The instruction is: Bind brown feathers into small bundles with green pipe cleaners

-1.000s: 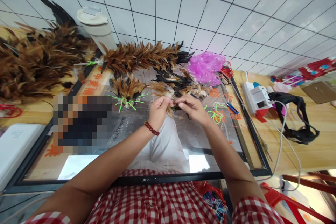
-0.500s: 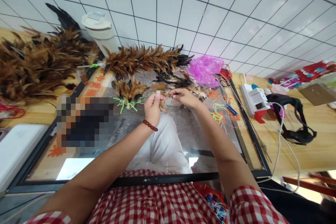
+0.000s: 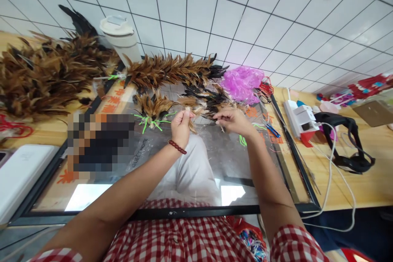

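Observation:
Over the glass tabletop, my left hand (image 3: 181, 129) is closed in a pinch on a small bunch of light brown feathers (image 3: 192, 125), their tips showing below the fingers. To its right, my right hand (image 3: 236, 122) is over loose brown and black feathers (image 3: 204, 97), thumb and fingertips drawn together. Whatever lies between those fingertips is too small to make out. Left of my left hand sits a feather bundle (image 3: 155, 106) with bright green cords (image 3: 150, 123) spreading from its base. A long feather strand (image 3: 170, 70) lies behind.
A white lidded cup (image 3: 119, 39) stands by the tiled wall, beside a big feather heap (image 3: 46, 73). On the right are a pink plastic bag (image 3: 242, 84), a blue tool (image 3: 273, 130), a white power strip (image 3: 293, 116) with cables and a black strap frame (image 3: 344, 143).
My right hand has moved away from my left, rightward and slightly down, to the loose feathers. The left keeps its pinch in about the same place. The view has shifted slightly.

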`<state>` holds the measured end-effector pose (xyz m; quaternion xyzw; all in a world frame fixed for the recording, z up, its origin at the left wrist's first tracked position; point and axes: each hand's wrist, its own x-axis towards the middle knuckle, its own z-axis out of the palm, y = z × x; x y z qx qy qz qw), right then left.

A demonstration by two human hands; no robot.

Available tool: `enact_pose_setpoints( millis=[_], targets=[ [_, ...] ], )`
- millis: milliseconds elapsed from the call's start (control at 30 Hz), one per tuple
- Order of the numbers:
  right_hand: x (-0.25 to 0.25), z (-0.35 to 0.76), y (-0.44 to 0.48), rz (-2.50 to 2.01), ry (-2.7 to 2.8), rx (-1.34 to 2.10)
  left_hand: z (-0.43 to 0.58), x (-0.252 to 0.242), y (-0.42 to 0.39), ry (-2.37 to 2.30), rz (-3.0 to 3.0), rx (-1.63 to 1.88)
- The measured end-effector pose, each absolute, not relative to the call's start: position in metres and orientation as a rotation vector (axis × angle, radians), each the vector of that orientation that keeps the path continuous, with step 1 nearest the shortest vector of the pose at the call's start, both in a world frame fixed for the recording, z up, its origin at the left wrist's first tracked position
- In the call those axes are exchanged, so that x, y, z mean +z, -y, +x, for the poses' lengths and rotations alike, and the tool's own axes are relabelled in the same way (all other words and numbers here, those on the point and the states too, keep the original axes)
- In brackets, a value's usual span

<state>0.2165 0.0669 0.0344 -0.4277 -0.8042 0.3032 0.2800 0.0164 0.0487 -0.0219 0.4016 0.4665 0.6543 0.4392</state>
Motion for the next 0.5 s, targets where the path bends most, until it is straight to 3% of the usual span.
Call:
enact_pose_setpoints(
  millis=[267,500],
  targets=[
    [0.01,0.187,-0.062,-1.113,2.456,0.508,0.016,-0.025,-0.047,-1.121,0.97,1.595],
    [0.033,0.207,-0.066,-1.117,1.827,1.028,0.027,-0.011,-0.052,-1.1,1.017,1.417]
  ],
)
